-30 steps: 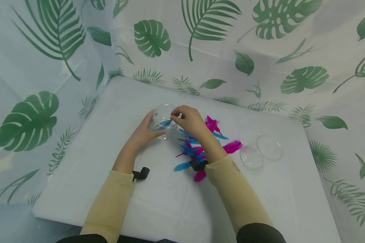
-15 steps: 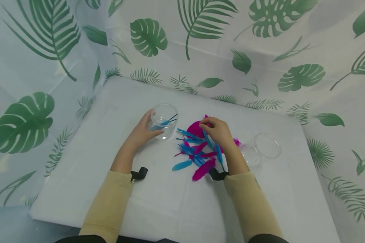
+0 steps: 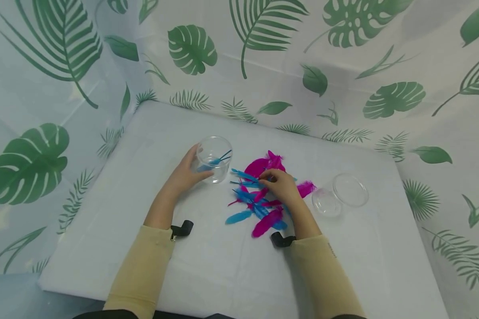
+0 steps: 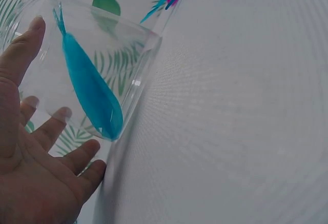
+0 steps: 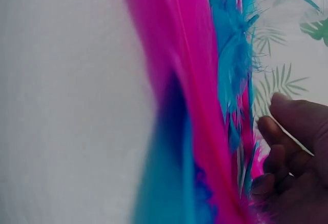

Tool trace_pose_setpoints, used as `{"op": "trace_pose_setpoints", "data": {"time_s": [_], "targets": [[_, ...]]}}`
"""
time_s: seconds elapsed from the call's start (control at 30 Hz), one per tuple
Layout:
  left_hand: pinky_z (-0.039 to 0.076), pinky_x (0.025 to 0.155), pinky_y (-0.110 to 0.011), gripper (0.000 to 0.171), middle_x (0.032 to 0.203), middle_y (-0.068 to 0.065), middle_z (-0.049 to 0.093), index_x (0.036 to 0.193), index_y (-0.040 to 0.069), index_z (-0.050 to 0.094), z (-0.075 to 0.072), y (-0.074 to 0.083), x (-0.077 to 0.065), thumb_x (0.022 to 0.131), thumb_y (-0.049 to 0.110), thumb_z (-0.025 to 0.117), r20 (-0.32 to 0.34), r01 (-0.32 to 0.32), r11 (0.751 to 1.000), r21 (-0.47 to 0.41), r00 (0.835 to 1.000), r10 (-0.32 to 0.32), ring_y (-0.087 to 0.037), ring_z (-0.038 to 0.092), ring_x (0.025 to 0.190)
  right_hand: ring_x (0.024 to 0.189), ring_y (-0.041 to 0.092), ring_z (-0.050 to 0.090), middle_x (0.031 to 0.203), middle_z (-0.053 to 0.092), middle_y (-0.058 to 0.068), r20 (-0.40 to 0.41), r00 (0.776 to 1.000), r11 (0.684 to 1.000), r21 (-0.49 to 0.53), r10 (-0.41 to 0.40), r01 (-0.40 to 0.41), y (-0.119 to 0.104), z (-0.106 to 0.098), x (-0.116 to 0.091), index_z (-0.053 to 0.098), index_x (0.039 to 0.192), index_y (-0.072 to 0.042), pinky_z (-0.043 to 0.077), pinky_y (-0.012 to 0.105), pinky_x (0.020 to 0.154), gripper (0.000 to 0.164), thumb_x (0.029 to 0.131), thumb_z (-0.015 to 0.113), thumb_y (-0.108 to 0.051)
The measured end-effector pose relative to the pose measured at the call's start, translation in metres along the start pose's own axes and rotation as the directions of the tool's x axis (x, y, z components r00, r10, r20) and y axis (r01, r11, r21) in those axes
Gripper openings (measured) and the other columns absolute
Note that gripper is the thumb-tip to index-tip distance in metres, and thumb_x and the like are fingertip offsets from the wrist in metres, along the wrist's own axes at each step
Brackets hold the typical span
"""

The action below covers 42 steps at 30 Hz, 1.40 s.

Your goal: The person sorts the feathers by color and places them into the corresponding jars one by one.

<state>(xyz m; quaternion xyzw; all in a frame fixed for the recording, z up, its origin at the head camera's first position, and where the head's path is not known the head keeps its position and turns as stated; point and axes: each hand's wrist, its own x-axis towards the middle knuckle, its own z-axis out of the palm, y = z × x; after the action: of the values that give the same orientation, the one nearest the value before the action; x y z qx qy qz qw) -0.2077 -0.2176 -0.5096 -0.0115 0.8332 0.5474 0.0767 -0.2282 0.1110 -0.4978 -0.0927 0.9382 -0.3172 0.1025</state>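
Note:
My left hand (image 3: 187,174) holds a clear plastic cup (image 3: 222,172), thumb on the near side and fingers round the far left side. Blue feathers (image 4: 91,84) lean inside the cup, quills upward, as the left wrist view shows. My right hand (image 3: 281,185) is over a loose pile of pink and blue feathers. Its fingertips are right at a blue feather (image 3: 245,175) on the left of the pile. In the right wrist view, a small gap shows between thumb and forefinger with nothing in it. A pink feather (image 5: 192,80) fills the middle of that view.
To the right of the pile lie a small clear round dish (image 3: 326,204) and a clear ring-like lid (image 3: 350,190). The white-covered table (image 3: 223,266) meets a leaf-printed curtain (image 3: 263,66) at its back and left.
My right hand has moved from the cup's mouth rightward to the feathers, then slightly down and left over them. Blue feathers stay in the cup, which my left hand keeps holding.

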Motion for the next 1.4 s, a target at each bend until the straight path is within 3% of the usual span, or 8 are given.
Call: {"op": "trace_pose_setpoints", "data": {"time_s": [0.57,0.8,1.07,1.27,1.4], "targets": [[0.020,0.119,-0.063,0.099,0.165,0.006,0.023,0.155,0.045,0.012,-0.001,0.016,0.007,0.081,0.046,0.078,-0.010,-0.004,1.000,0.012,1.000,0.004,-0.028,0.020,0.153,0.101,0.024,0.060,0.107,0.064,0.004,-0.025,0.999,0.999,-0.029,-0.045,0.044,0.005,-0.005,0.005,0.069,0.109,-0.016,0.054,0.042,0.091,0.017,0.095,0.067,-0.024],[0.018,0.119,-0.064,0.100,0.165,0.006,0.022,0.157,0.042,0.008,0.003,0.007,-0.002,0.083,0.045,0.076,-0.003,0.033,0.999,0.025,0.999,-0.033,-0.030,0.019,0.153,0.096,0.022,0.059,0.102,0.063,0.002,-0.021,0.999,0.998,-0.052,-0.038,0.037,0.008,0.006,0.000,0.070,0.104,-0.018,0.054,0.040,0.088,0.012,0.094,0.067,-0.025],[0.019,0.119,-0.063,0.100,0.165,0.004,0.022,0.157,0.041,0.008,0.007,-0.005,-0.014,0.084,0.045,0.076,0.004,0.028,0.999,0.028,1.000,-0.029,-0.032,0.019,0.153,0.096,0.021,0.057,0.105,0.062,0.002,-0.051,0.999,0.999,0.039,-0.005,0.007,0.012,0.012,-0.011,0.070,0.103,-0.019,0.054,0.037,0.085,0.012,0.093,0.069,-0.026],[0.017,0.119,-0.064,0.099,0.165,0.004,0.022,0.157,0.043,0.007,0.008,-0.004,-0.016,0.084,0.047,0.075,0.006,0.016,0.999,0.036,1.000,-0.017,-0.033,0.019,0.153,0.087,0.021,0.056,0.099,0.063,0.000,-0.116,0.993,0.994,0.104,0.029,-0.017,0.009,-0.001,-0.015,0.068,0.103,-0.025,0.052,0.031,0.072,0.010,0.095,0.066,-0.031],[0.017,0.119,-0.064,0.098,0.165,0.003,0.022,0.157,0.041,0.009,0.008,0.001,-0.013,0.084,0.047,0.075,-0.002,-0.001,0.999,0.038,1.000,0.001,-0.033,0.019,0.152,0.090,0.021,0.061,0.098,0.069,-0.002,-0.130,0.991,0.987,0.162,0.021,0.000,0.000,-0.022,-0.015,0.067,0.103,-0.027,0.056,0.037,0.080,0.011,0.095,0.065,-0.035]]}}
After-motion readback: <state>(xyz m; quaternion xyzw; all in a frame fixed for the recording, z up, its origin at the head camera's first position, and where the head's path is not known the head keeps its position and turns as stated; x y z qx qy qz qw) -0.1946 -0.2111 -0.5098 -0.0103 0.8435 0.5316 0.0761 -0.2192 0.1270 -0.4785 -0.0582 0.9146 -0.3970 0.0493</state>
